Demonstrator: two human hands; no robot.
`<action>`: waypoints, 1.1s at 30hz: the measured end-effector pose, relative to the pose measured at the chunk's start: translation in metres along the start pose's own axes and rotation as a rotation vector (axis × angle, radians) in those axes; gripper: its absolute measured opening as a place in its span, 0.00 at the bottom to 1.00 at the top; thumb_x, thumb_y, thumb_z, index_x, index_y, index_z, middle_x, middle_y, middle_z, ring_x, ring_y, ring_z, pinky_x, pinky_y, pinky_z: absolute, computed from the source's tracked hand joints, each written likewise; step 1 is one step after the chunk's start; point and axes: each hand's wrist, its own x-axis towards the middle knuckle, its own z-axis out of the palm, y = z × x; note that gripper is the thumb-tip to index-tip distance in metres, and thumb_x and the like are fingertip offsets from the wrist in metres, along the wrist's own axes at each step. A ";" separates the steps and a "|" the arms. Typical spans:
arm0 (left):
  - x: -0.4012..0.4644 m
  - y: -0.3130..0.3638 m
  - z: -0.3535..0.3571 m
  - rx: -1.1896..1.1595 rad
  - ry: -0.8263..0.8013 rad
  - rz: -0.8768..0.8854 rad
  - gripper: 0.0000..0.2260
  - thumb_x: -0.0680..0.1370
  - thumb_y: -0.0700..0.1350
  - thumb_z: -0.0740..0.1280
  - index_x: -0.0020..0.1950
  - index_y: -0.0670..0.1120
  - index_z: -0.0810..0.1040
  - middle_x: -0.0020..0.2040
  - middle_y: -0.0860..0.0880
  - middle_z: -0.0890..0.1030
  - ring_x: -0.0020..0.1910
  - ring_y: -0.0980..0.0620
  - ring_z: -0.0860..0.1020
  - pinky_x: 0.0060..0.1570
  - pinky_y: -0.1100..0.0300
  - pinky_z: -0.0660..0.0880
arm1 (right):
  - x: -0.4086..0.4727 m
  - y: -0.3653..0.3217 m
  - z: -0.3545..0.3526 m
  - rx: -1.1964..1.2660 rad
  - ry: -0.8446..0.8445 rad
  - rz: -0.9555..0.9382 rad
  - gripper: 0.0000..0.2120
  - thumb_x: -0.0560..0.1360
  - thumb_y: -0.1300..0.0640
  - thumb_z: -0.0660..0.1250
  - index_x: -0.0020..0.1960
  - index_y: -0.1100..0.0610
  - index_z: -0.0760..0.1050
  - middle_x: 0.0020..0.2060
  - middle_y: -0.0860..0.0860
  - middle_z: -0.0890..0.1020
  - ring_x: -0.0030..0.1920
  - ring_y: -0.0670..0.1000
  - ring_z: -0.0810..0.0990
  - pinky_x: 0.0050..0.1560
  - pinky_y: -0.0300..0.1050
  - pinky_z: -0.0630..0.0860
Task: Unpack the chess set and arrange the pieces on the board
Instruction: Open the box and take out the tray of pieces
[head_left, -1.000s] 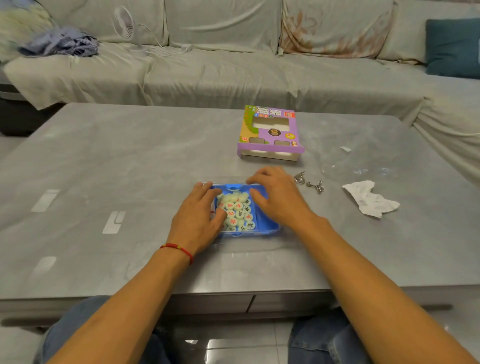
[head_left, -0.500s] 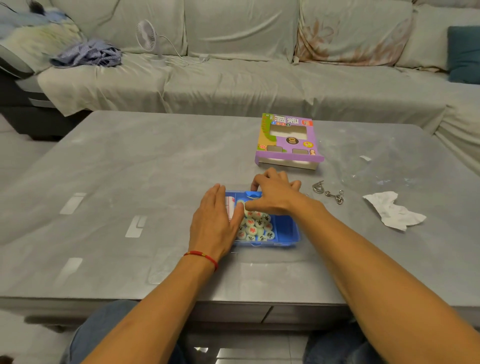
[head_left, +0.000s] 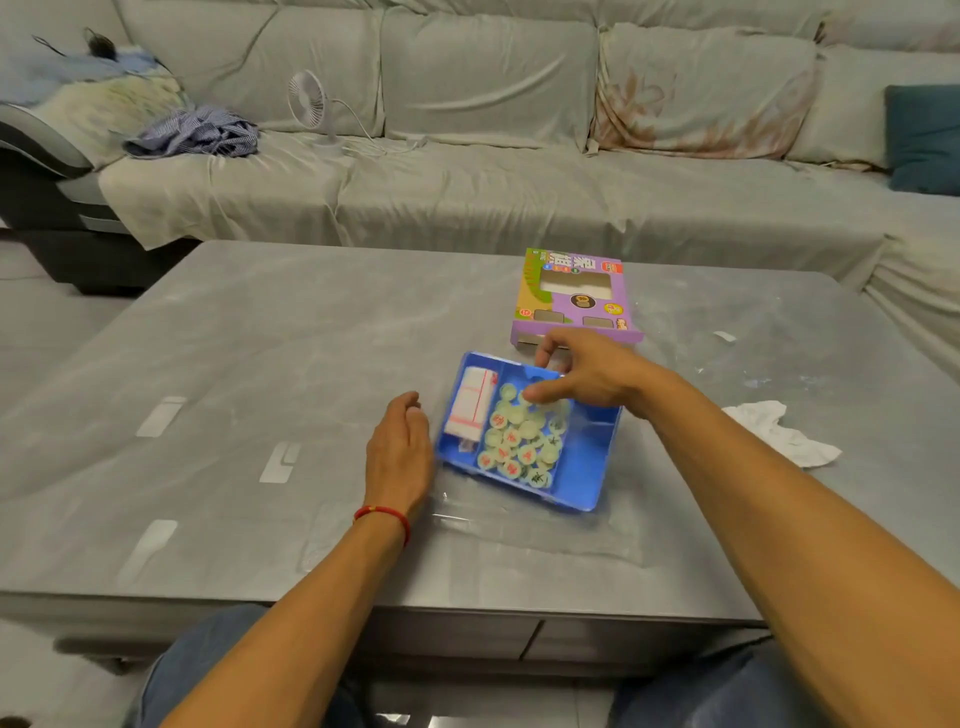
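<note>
One blue tray (head_left: 587, 467), many round pieces (head_left: 514, 441).

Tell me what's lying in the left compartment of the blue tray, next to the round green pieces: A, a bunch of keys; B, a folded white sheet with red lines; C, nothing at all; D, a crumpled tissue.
B: in the blue tray, a folded white sheet with red lines fills the left compartment, beside the round pieces in the middle one.
</note>
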 end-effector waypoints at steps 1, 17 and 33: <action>-0.001 0.000 -0.001 0.016 -0.014 0.014 0.17 0.84 0.49 0.57 0.72 0.48 0.69 0.68 0.48 0.74 0.66 0.49 0.73 0.65 0.54 0.72 | -0.003 0.004 -0.005 0.094 0.050 0.020 0.18 0.69 0.48 0.79 0.50 0.51 0.74 0.48 0.47 0.81 0.49 0.50 0.82 0.50 0.51 0.82; 0.060 0.036 -0.071 0.030 -0.126 -0.295 0.03 0.80 0.39 0.60 0.48 0.41 0.72 0.45 0.40 0.83 0.30 0.45 0.77 0.27 0.60 0.72 | -0.048 0.077 -0.017 1.088 0.510 0.259 0.17 0.73 0.50 0.75 0.58 0.56 0.78 0.49 0.54 0.86 0.46 0.56 0.86 0.49 0.57 0.83; 0.174 0.055 -0.001 -0.691 0.132 -0.568 0.17 0.78 0.37 0.67 0.66 0.38 0.70 0.37 0.41 0.72 0.27 0.49 0.74 0.29 0.50 0.82 | -0.014 0.071 0.007 1.079 0.473 0.252 0.13 0.75 0.55 0.73 0.57 0.59 0.78 0.47 0.57 0.86 0.40 0.55 0.86 0.39 0.50 0.83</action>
